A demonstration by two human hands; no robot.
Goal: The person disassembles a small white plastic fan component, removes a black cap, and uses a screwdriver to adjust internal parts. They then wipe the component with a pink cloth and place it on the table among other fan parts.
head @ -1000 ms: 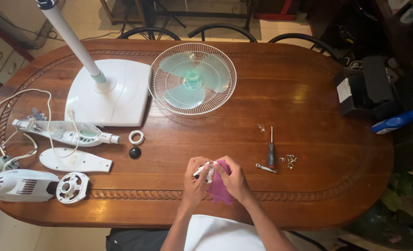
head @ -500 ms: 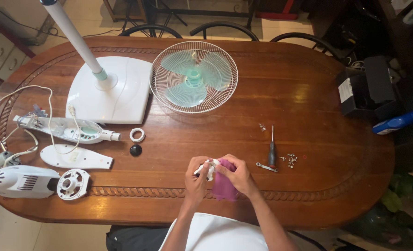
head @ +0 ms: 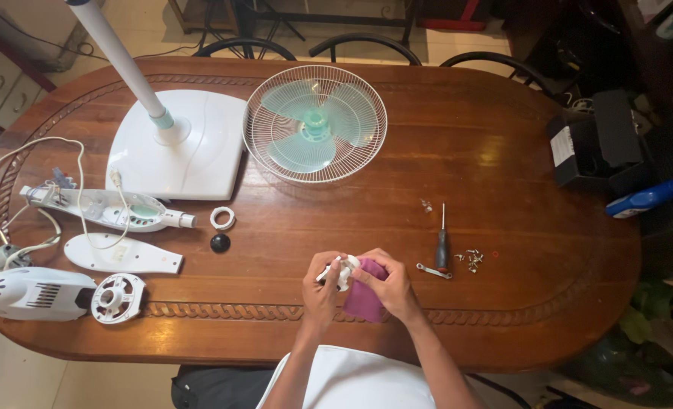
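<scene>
Far left, table edge: white plastic motor housing [head: 34, 293] on its side, a round white vented cap [head: 117, 297] touching its end. Above it a flat white cover plate [head: 121, 254], then the opened control neck with bare wiring [head: 102, 208], its white cord [head: 18, 163] looping off toward the edge. All laid apart in a rough row, likely so each piece stays reachable.

Behind these, the square white fan base with its pole [head: 181, 151] stands upright. Just beside its front corner: a small white ring [head: 222, 218] and a black round knob [head: 220, 243], close together but apart.

Centre back: the white wire fan guard with pale green blades inside [head: 314, 123], lying flat, well clear of the hands.

Near edge, centre: left hand [head: 320, 291] pinches a small white plastic part [head: 342, 270], fingers closed narrow around it. Right hand [head: 388, 288] presses a purple cloth [head: 363, 301] against that part, closed on the cloth (a wiping hold, by the look of it). The part's exact shape is mostly hidden by fingers.

Right of the hands: a small metal spanner [head: 433, 270], a dark-handled screwdriver [head: 442, 246], loose screws [head: 473, 260]. Far right, a black box [head: 598, 144] and a blue-handled tool [head: 651, 197]. Nothing crowds the hands on the brown oval wooden table [head: 503, 151].
</scene>
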